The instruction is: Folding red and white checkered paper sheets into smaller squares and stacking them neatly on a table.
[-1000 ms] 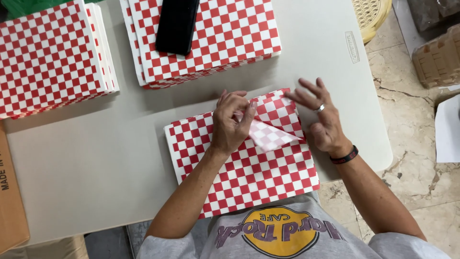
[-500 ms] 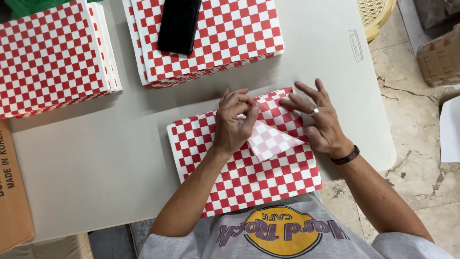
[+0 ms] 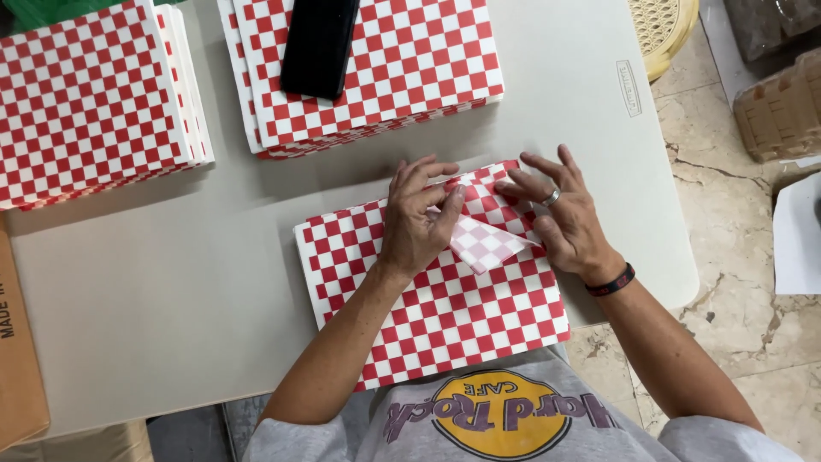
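Folding the top checkered sheet [image 3: 445,299]: your left hand [image 3: 417,224] lies palm down on it, fingers curled over the folded-back corner [image 3: 481,242], pinching the flap's edge as far as you can judge; the thumb is hidden, so the pinch can't be confirmed. Your right hand [image 3: 564,221] is spread open just right of the flap, fingertips pressing the sheet's far right corner, gripping nothing. Sheet sits on the grey table [image 3: 171,274] straight in front of your body, near the table's front edge.

Doing it well:
- Keep the right fingertips flat so the sheet doesn't slide.
- Line the flap's edge along the check rows before creasing; the pale underside shows where it lands.
- Press from the fold's middle outward; thin paper likely wrinkles or tears if you drag it.

Around the grip:
- Beyond both hands, a stack of red-and-white checkered sheets [image 3: 402,77], black phone [image 3: 320,44] lying on top.
- Far left of the left hand, second checkered stack [image 3: 90,103], well apart.
- Further left, at the frame edge, brown cardboard box [image 3: 19,342] with dark print.
- Beyond the right hand, small pale rectangular label [image 3: 629,88] on the table's surface.
- Right of the right hand, off the table on the floor: tan woven basket [image 3: 774,111], white sheet [image 3: 797,235].
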